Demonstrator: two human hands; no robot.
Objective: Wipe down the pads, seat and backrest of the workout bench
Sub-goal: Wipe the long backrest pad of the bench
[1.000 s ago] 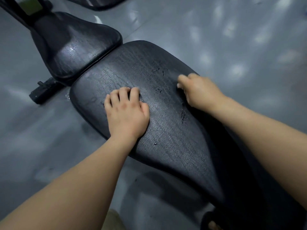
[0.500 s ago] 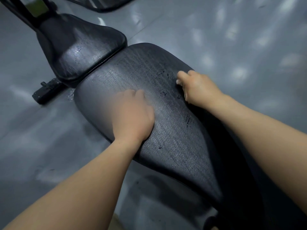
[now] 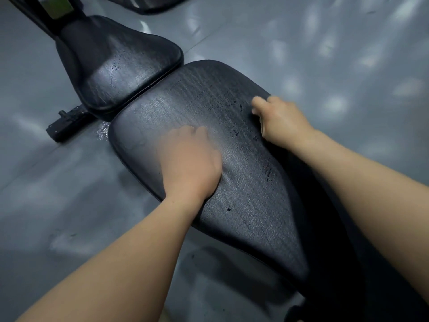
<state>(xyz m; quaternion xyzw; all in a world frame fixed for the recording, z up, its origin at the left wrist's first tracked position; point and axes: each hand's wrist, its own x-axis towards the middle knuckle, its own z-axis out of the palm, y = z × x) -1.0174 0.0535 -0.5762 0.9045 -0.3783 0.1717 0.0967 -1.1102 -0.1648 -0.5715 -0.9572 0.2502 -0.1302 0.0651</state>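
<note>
The black textured backrest pad of the bench fills the middle of the head view, with small dark specks on its surface. The smaller seat pad adjoins it at the upper left. My left hand lies palm down on the backrest pad's left half, blurred by motion; no cloth shows under it. My right hand grips the pad's right edge, fingers curled over the rim. Both forearms reach in from the bottom.
A black frame post with a yellow-green label rises behind the seat. A black frame foot sticks out on the glossy grey floor at the left. Another dark pad edge lies at the top.
My left hand has turned blurred and shifted slightly to the right on the backrest pad. My right hand keeps its hold on the edge. The view has drifted a little.
</note>
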